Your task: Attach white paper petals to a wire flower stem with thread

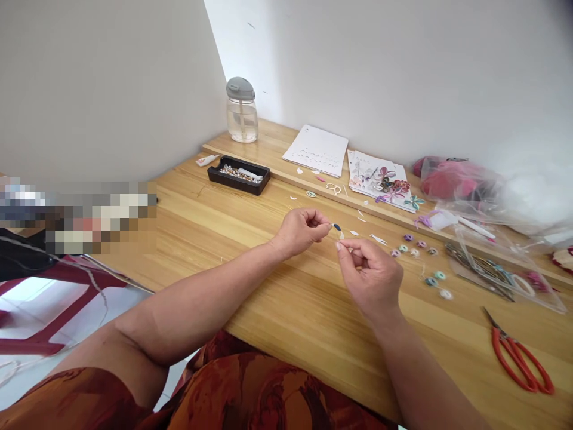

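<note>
Pinched at the fingertips of my left hand (304,232) is a small petal-shaped piece (337,227), dark blue along one part and white at the lower end. My right hand (372,272) is closed just below it, thumb and forefinger pressed together at what looks like a fine pale thread, too thin to make out fully. Both hands are above the wooden table (286,310), with the fingertips close together. Behind them lie loose white paper petals (378,239) and a green-edged petal (311,194).
Small thread spools (440,275) and red-handled scissors (521,358) lie to the right, near a clear pouch of tools (483,266). A black tray of beads (239,175), a glue tube (207,160), a water bottle (242,113) and paper sheets (316,149) are farther back.
</note>
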`<action>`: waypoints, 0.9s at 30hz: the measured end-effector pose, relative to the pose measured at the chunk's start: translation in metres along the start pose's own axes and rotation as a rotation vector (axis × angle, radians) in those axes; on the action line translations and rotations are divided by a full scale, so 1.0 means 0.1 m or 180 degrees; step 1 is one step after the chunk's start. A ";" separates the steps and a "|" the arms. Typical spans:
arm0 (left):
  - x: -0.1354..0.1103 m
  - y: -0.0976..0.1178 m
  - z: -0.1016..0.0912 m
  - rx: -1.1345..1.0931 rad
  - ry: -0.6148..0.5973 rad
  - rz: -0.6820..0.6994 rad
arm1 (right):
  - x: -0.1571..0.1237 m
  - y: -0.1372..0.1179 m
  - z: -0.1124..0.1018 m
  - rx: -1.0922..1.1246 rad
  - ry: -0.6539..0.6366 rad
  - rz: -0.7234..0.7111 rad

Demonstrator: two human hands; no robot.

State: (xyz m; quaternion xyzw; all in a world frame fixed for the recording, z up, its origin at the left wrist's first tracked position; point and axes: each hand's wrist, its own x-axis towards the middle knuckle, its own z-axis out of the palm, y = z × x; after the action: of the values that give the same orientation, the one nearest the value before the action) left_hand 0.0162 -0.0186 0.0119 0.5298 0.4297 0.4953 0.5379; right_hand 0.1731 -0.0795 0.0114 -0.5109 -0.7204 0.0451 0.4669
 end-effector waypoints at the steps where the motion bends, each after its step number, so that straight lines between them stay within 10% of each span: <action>1: 0.00 -0.01 0.00 0.0074 -0.0075 -0.0028 | 0.02 0.02 -0.02 -0.0087 0.0107 -0.0074; 10: -0.04 -0.05 -0.01 0.0253 -0.0944 -0.0109 | 0.16 0.15 -0.09 0.0232 0.0388 0.0391; 27: -0.06 -0.02 0.01 -0.0042 -0.1127 -0.0178 | 0.17 0.28 -0.04 0.0696 0.0229 0.0982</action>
State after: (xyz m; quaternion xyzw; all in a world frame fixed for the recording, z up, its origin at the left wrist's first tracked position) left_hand 0.0162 -0.0242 0.0097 0.5930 0.3396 0.3820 0.6222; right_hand 0.1947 -0.0548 0.0097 -0.5628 -0.6071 0.1759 0.5326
